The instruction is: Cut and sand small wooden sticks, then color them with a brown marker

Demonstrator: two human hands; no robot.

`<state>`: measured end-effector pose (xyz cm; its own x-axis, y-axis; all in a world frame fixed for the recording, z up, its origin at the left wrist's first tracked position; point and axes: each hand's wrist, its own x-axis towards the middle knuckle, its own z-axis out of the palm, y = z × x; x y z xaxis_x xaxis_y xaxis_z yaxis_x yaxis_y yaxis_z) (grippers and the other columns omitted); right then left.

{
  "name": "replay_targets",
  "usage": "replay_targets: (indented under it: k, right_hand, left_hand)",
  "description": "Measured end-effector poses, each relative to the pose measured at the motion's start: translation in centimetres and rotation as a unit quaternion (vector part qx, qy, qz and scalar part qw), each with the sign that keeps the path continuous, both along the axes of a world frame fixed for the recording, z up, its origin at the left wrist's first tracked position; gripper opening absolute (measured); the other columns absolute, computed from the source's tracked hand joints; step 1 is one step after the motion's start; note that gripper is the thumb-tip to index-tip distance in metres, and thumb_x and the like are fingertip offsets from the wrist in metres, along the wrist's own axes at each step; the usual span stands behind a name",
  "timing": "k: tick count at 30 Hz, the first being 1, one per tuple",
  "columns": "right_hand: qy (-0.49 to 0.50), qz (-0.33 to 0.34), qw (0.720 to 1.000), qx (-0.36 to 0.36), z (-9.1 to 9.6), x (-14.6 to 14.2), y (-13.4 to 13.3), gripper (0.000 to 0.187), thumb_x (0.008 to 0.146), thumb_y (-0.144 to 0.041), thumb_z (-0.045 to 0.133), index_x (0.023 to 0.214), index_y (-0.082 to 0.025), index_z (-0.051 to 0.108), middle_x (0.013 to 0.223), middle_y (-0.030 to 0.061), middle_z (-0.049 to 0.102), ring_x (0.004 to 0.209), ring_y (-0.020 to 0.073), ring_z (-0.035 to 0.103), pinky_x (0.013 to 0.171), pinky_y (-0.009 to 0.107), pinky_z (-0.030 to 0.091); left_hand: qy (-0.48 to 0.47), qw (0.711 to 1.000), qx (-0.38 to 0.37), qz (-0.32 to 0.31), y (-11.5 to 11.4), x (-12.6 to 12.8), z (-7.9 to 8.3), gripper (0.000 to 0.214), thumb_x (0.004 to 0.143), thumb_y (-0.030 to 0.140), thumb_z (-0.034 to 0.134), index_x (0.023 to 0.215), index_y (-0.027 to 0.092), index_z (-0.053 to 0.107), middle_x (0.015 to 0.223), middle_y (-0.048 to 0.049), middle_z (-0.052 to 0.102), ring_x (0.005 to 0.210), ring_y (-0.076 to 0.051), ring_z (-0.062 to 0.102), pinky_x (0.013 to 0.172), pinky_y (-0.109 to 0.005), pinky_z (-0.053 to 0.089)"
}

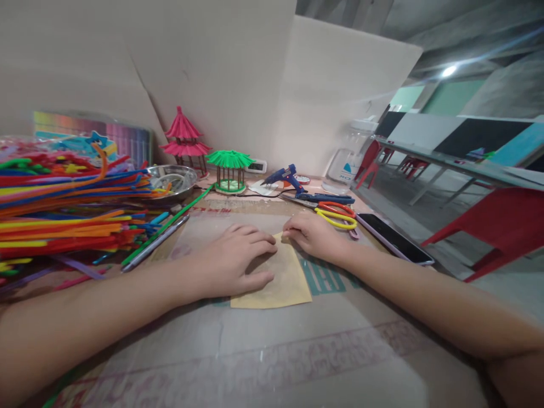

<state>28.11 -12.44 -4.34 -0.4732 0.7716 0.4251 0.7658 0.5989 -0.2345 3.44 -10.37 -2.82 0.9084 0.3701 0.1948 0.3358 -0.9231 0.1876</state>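
Observation:
A piece of yellow paper [278, 283] lies on the covered tabletop in front of me. My left hand [240, 258] rests flat over its left part, fingers apart, pressing it down. At the paper's upper edge is my right hand [312, 235], its thumb and index finger pinched together on the corner. The other fingers of that hand are curled under and partly hidden. Just beyond my right wrist lie scissors [338, 218] with red and yellow handles.
Bundled pipe cleaners [63, 226] fill the left side, near a metal bowl [174, 180] and a marker set [127, 139]. Behind stand a green-roofed pavilion [230, 170], a pink-roofed tower [185, 139], a blue glue gun [283, 177] and a clear bottle [346, 158]. A phone [393, 238] lies right.

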Motion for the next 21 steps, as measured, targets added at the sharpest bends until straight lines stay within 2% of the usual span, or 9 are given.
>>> replay_targets:
  k: [2,4,6,8,10,12,16,21]
  right_hand:
    - [0.068,-0.038,0.996,-0.036,0.2,0.1,0.2,0.013,0.092,-0.019,0.061,0.083,-0.017,0.070,0.081,0.0075,0.073,0.082,0.0212,0.065,0.078,0.035,0.048]
    - [0.194,-0.050,0.974,-0.110,0.7,-0.1,0.0,0.009,0.091,-0.020,0.063,0.083,-0.018,0.067,0.081,0.0049,0.073,0.080,0.0194,0.068,0.077,0.034,0.051]
    - [0.326,-0.029,0.925,-0.193,1.2,-0.6,-0.8,0.005,0.088,-0.022,0.066,0.084,-0.019,0.064,0.084,0.0035,0.074,0.080,0.0181,0.071,0.077,0.033,0.054]
    - [0.407,0.011,0.874,-0.263,1.5,-1.2,-1.7,0.012,0.084,-0.026,0.073,0.085,-0.020,0.062,0.086,0.0033,0.075,0.082,0.0175,0.073,0.079,0.033,0.057]
    - [0.445,0.038,0.836,-0.318,1.5,-2.0,-2.6,0.020,0.082,-0.030,0.078,0.087,-0.020,0.062,0.086,0.0029,0.076,0.082,0.0172,0.074,0.081,0.033,0.059]
    - [0.462,0.055,0.809,-0.359,1.2,-2.7,-3.2,0.024,0.081,-0.034,0.080,0.089,-0.020,0.061,0.084,0.0019,0.076,0.081,0.0171,0.075,0.081,0.034,0.060]
    - [0.462,0.086,0.784,-0.406,0.8,-3.7,-4.0,0.025,0.083,-0.041,0.078,0.089,-0.022,0.063,0.084,0.0012,0.077,0.084,0.0181,0.075,0.084,0.036,0.061]
    - [0.447,0.083,0.789,-0.412,0.9,-4.0,-4.5,0.022,0.084,-0.043,0.077,0.086,-0.024,0.066,0.089,0.0005,0.079,0.090,0.0186,0.076,0.092,0.036,0.059]
  left_hand:
    - [-0.005,1.000,0.001,0.000,0.0,0.0,-0.1,0.045,0.092,0.047,0.060,0.127,0.019,0.065,0.132,-0.0098,0.066,0.123,-0.030,0.056,0.108,-0.047,0.038]
    - [-0.022,1.000,-0.007,-0.005,0.0,0.0,-0.1,0.042,0.093,0.046,0.061,0.124,0.019,0.065,0.127,-0.0092,0.068,0.119,-0.029,0.058,0.105,-0.046,0.040]
    - [-0.062,0.998,-0.022,0.002,-0.1,-0.1,-0.1,0.035,0.095,0.044,0.058,0.119,0.019,0.066,0.117,-0.0081,0.070,0.110,-0.026,0.062,0.098,-0.042,0.044]
    - [-0.115,0.993,-0.029,0.020,-0.2,-0.2,0.1,0.028,0.099,0.041,0.053,0.112,0.020,0.066,0.105,-0.0063,0.071,0.100,-0.023,0.063,0.090,-0.038,0.046]
    - [-0.166,0.985,-0.020,0.033,-0.3,-0.3,0.4,0.025,0.101,0.039,0.051,0.104,0.020,0.066,0.098,-0.0045,0.070,0.094,-0.021,0.063,0.085,-0.035,0.046]
    - [-0.205,0.978,-0.012,0.033,-0.6,-0.3,0.6,0.022,0.100,0.038,0.053,0.097,0.019,0.065,0.094,-0.0024,0.070,0.090,-0.018,0.063,0.083,-0.032,0.046]
    - [-0.244,0.969,-0.027,0.035,-1.1,-0.1,0.9,0.013,0.098,0.030,0.059,0.094,0.019,0.064,0.092,0.0004,0.070,0.087,-0.015,0.063,0.081,-0.028,0.046]
    - [-0.263,0.962,-0.065,0.015,-1.6,0.0,0.8,0.010,0.096,0.028,0.064,0.097,0.019,0.067,0.094,0.0005,0.070,0.091,-0.015,0.064,0.085,-0.027,0.046]
